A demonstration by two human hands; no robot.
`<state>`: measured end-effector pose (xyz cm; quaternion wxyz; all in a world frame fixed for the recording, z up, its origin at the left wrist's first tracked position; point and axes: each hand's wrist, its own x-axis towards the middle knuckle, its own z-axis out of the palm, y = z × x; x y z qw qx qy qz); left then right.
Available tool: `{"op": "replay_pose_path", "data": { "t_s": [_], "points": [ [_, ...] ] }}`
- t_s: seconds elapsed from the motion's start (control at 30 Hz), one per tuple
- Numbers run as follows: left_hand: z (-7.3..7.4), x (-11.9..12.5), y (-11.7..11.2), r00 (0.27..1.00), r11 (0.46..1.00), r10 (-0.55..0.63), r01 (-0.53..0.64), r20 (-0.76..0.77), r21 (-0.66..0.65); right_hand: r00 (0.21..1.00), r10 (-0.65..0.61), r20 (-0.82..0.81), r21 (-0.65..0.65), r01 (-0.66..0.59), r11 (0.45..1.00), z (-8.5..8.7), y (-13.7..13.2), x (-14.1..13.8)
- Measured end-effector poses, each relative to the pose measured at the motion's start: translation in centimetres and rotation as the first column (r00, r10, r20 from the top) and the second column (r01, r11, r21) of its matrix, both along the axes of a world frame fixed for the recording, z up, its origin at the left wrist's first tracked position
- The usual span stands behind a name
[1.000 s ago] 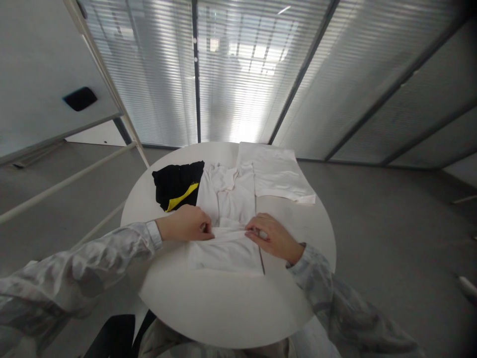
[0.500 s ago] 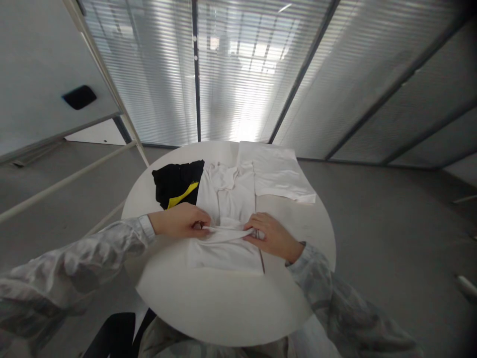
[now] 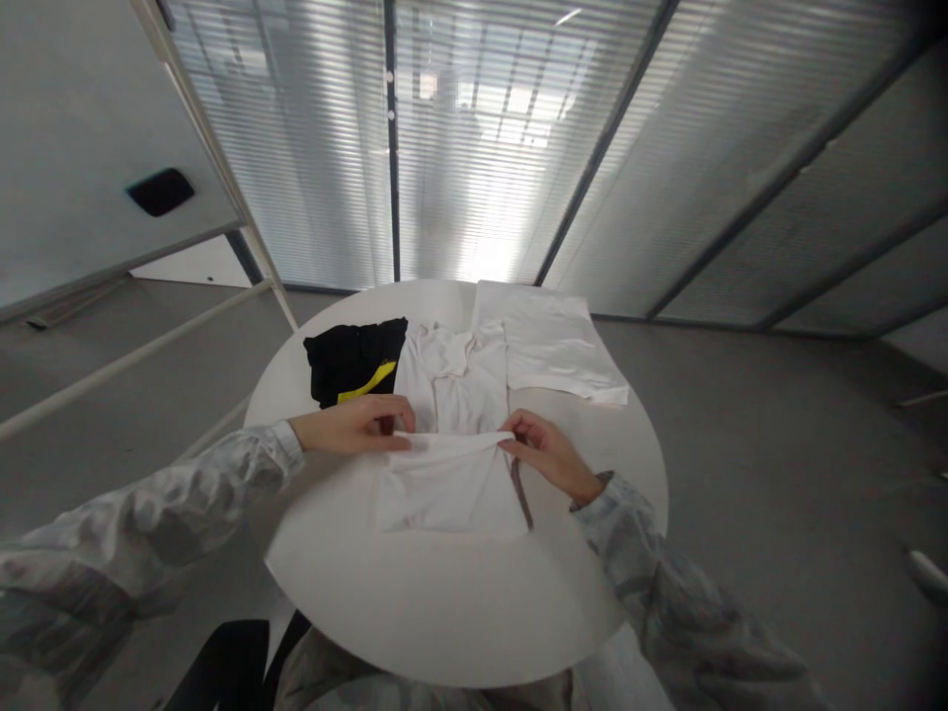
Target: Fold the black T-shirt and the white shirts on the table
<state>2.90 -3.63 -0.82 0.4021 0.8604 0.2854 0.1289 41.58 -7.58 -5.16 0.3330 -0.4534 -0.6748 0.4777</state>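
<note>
A white shirt (image 3: 451, 494) lies folded lengthwise on the round white table (image 3: 444, 612). Its collar is at the far end, and the near part is turned up into a straight crosswise fold. My left hand (image 3: 359, 423) is at the left end of that fold, thumb on the near side and curled fingers just beyond the edge. At the right end, the thumb and fingers of my right hand (image 3: 548, 454) pinch the fold's corner. A darker strip of cloth edge shows along the shirt's right side.
A black folded garment (image 3: 352, 355) with a yellow strip lies left of the shirt. Another white garment (image 3: 563, 346) is spread flat at the back right, touching the shirt. Behind the table stands a blind-covered glass partition (image 3: 481, 148); a white-framed board (image 3: 89, 128) is at left.
Both hands have moved slightly away from me with the fold. The bunched cloth across the shirt is now a straighter, flatter fold, and the near panel looks smoother.
</note>
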Motion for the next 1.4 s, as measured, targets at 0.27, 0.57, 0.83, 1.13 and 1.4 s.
{"op": "replay_pose_path", "data": {
  "t_s": [0.27,0.57,0.83,1.13,1.4],
  "points": [
    [0.2,1.0,-0.8,0.997,0.997,-0.050,0.047,-0.062,-0.055,0.987,0.109,0.117,0.018,-0.112,0.994,0.2,0.4,-0.6],
    [-0.1,0.4,0.9,0.978,0.976,0.198,-0.203,-0.067,-0.081,0.956,-0.013,0.294,0.187,-0.044,0.981,-0.4,0.9,-0.2],
    [-0.2,-0.1,1.1,0.995,0.981,0.098,-0.100,-0.020,-0.164,0.942,0.055,0.332,0.373,-0.184,0.909,0.1,0.8,-1.7],
    [-1.0,-0.1,0.7,0.968,0.894,0.222,-0.153,0.119,-0.421,0.993,0.097,0.062,0.040,-0.100,0.994,0.4,0.8,-2.0],
    [-3.0,1.3,1.0,0.873,0.795,0.423,-0.231,0.241,-0.561,0.993,0.070,-0.092,0.002,-0.070,0.998,0.4,1.3,-1.5]
  ]
}}
